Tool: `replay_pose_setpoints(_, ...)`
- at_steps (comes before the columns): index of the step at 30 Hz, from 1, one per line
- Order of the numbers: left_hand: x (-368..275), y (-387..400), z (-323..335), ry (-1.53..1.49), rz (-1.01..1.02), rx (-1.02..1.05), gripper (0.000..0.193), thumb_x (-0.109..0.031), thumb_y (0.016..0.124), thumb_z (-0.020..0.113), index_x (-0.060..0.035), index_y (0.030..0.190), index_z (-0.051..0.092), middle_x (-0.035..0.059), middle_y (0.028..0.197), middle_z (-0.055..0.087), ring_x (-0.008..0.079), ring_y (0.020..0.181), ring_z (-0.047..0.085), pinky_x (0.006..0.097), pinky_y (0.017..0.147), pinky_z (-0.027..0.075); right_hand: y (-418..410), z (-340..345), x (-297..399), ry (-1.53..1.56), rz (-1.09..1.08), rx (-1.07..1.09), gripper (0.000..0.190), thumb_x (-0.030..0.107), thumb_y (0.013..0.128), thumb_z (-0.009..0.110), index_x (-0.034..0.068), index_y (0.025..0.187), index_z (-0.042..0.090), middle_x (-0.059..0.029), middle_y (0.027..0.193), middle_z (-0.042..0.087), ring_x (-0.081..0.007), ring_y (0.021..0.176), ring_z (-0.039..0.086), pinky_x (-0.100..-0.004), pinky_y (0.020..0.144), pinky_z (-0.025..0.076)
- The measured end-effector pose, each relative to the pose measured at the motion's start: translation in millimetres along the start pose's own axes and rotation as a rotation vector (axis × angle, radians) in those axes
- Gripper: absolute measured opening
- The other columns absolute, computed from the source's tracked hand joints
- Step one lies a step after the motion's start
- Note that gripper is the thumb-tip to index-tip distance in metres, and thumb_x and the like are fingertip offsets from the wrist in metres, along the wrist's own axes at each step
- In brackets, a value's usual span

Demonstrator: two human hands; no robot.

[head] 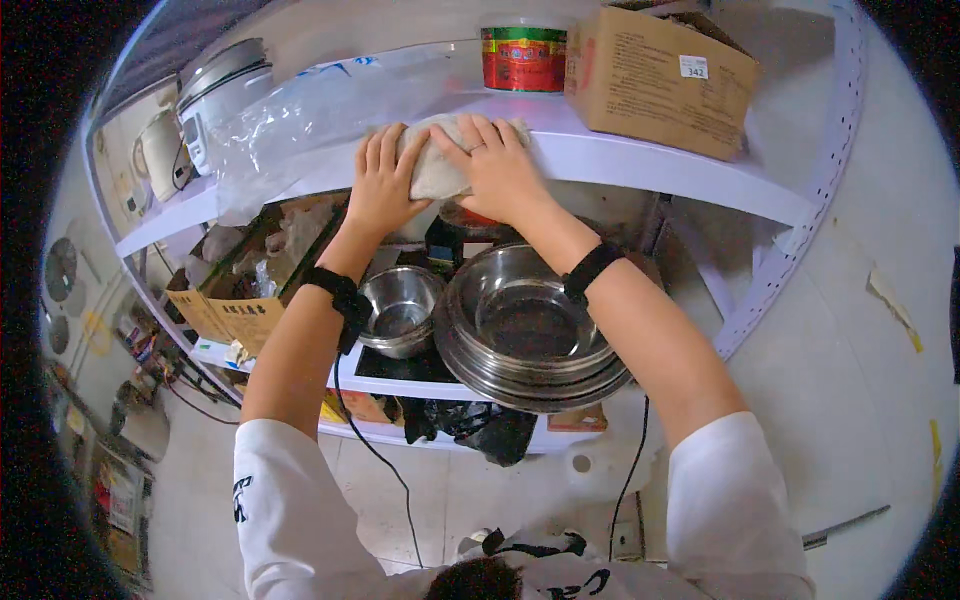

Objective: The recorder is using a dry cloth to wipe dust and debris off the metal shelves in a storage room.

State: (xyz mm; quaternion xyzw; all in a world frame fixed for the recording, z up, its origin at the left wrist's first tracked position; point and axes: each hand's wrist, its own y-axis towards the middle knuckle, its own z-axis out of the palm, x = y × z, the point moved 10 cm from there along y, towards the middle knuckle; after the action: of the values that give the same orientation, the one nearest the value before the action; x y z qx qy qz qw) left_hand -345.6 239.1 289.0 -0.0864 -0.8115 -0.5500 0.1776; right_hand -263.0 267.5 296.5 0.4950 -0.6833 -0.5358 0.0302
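A folded, light beige cloth (439,166) lies across the front edge of the shelf unit's white upper shelf (637,159). My left hand (384,176) rests on the cloth's left end, thumb beneath and fingers over it. On its right part my right hand (495,165) presses with spread fingers, a ring on one of them. Between them the cloth is bunched, and its far side is partly hidden by my fingers. A crumpled clear plastic bag (277,135) lies on the shelf just left of my left hand.
Behind stand a red and green tub (523,60) and a cardboard box (667,82). A rice cooker (225,97) and a kettle (161,154) stand left. Stacked steel basins (532,322), a smaller steel bowl (401,307) and an open carton (247,315) occupy the shelf below.
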Motion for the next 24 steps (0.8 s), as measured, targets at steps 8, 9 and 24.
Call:
replay_pose_setpoints(8, -59, 28, 14, -0.07, 0.039, -0.069, 0.09, -0.038, 0.054, 0.072, -0.0146, 0.133, 0.036, 0.0165, 0.127, 0.037, 0.0333, 0.121, 0.031, 0.0492, 0.103, 0.019, -44, -18, -51, 0.03, 0.031, 0.018, 0.091, 0.037, 0.057, 0.074, 0.022, 0.136, 0.032, -0.0143, 0.127, 0.043, -0.0306, 0.116, 0.04, -0.046, 0.098, 0.028)
replay_pose_setpoints(9, -71, 34, 16, -0.089, 0.045, -0.063, 0.089, -0.038, 0.054, 0.072, -0.0147, 0.133, 0.037, 0.0165, 0.127, 0.037, 0.0333, 0.121, 0.031, 0.0492, 0.103, 0.019, -53, -22, -61, 0.035, 0.034, 0.005, 0.091, 0.037, 0.057, 0.074, 0.022, 0.136, 0.033, -0.0141, 0.127, 0.042, -0.0306, 0.116, 0.04, -0.0462, 0.098, 0.028)
replay_pose_setpoints(24, -318, 159, 56, -0.236, 0.196, -0.062, 0.091, -0.041, 0.058, 0.073, -0.0136, 0.135, 0.032, 0.0166, 0.126, 0.041, 0.0319, 0.119, 0.037, 0.0481, 0.102, 0.023, -227, -98, -257, -0.258, 0.141, 0.025, 0.087, 0.034, 0.056, 0.074, 0.014, 0.132, 0.035, -0.013, 0.128, 0.039, -0.0314, 0.115, 0.038, -0.0446, 0.096, 0.03)
